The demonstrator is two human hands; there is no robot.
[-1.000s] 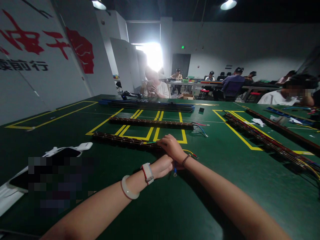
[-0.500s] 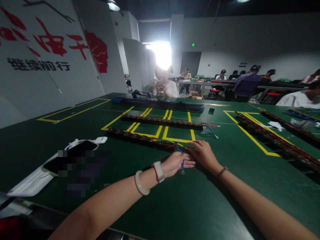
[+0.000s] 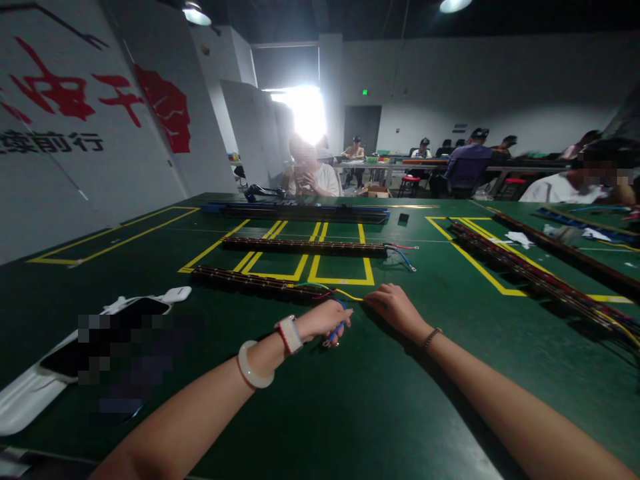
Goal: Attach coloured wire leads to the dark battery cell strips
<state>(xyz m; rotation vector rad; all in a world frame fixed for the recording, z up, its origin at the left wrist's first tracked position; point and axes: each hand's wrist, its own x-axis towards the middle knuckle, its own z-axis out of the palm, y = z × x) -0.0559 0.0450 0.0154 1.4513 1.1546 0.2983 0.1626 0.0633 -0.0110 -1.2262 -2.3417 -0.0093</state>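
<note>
My left hand [image 3: 320,320] pinches a blue wire [image 3: 336,331] that hangs from its fingertips at the right end of the nearest long dark strip [image 3: 260,283]. My right hand [image 3: 395,308] lies palm down on the green table [image 3: 380,393], its fingertips on a yellow wire [image 3: 350,296] that runs out of the same strip end. Red and green wires also leave that end. The left wrist carries a watch and a pale bangle; the right wrist carries a bead bracelet.
A second dark strip [image 3: 305,247] and a blue-edged one [image 3: 300,212] lie farther back inside yellow tape lines. More long strips [image 3: 540,283] run along the right. A phone on white packaging [image 3: 100,333] lies at left. Several people sit beyond the table.
My right hand has moved off the strip's end to the right and now rests flat on the yellow wire. My left hand has taken up the blue wire and curled around it.
</note>
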